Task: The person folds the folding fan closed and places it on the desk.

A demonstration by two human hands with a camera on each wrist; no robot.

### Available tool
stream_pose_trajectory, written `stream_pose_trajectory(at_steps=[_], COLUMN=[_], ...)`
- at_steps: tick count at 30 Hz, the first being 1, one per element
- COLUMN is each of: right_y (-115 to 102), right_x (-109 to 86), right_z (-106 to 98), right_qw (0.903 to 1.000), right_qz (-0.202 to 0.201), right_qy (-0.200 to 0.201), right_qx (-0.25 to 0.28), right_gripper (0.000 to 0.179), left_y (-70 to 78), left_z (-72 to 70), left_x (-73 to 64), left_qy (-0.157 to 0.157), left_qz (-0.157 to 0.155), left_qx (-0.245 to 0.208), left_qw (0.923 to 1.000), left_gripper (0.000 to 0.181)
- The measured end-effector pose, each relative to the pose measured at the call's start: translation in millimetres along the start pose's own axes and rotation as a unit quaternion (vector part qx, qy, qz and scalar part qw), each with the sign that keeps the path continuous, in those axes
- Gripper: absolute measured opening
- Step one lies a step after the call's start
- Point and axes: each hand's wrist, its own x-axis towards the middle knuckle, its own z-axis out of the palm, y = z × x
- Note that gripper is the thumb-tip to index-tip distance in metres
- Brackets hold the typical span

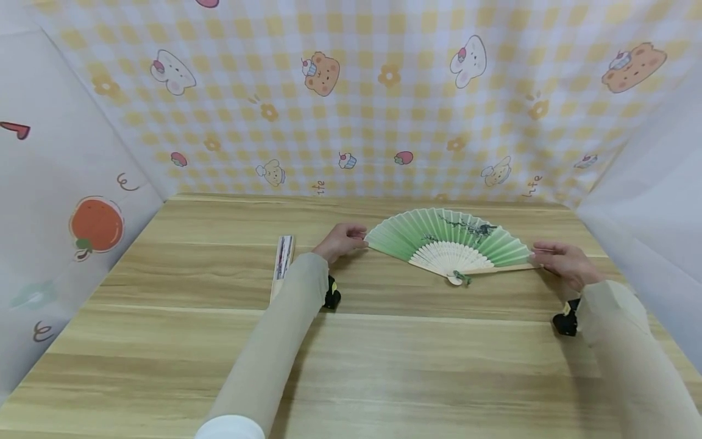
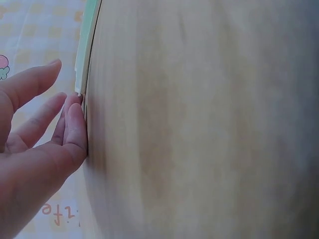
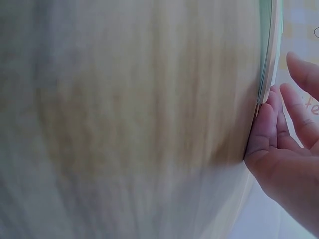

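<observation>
I have the fan (image 1: 446, 247) spread wide on the surface (image 1: 417, 360), right of centre in the head view, its arc away from me and its pivot (image 1: 454, 281) toward me. The pleated leaf (image 1: 397, 238) is green, paler toward its outer edge, with a dark branch print mostly on the right. Pale ribs (image 1: 445, 256) meet at the pivot beside a green cord (image 1: 462, 278). My left grip (image 1: 341, 241) touches the fan's left end, my right grip (image 1: 565, 262) its right.
</observation>
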Motion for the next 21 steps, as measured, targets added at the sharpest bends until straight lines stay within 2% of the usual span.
stream_pose_trajectory(at_steps=[5, 10, 16, 21], right_y=[-2.1, -3.2, -3.0, -1.5], right_x=[-0.8, -1.7, -3.3, -3.9], right_z=[2.2, 3.3, 3.2, 2.4], right_qw=[0.9997, 0.9997, 0.9997, 0.9997], right_qz=[0.011, 0.013, 0.011, 0.011], right_qy=[0.013, 0.018, 0.019, 0.020], right_qx=[-0.017, -0.008, 0.007, 0.010], right_gripper=[0.072, 0.065, 0.038, 0.026], left_y=[-0.6, -1.2, -1.9, -0.6], left_z=[-1.0, -1.2, -0.6, 0.3], left_x=[-1.3, -1.2, 0.0, -1.2], left_qy=[0.003, 0.013, 0.020, 0.022], left_qz=[-0.004, -0.010, -0.017, -0.021], left_qx=[0.004, 0.003, 0.003, 0.014], left_qw=[1.0000, 0.9999, 0.9996, 0.9994], left_gripper=[0.041, 0.039, 0.037, 0.037])
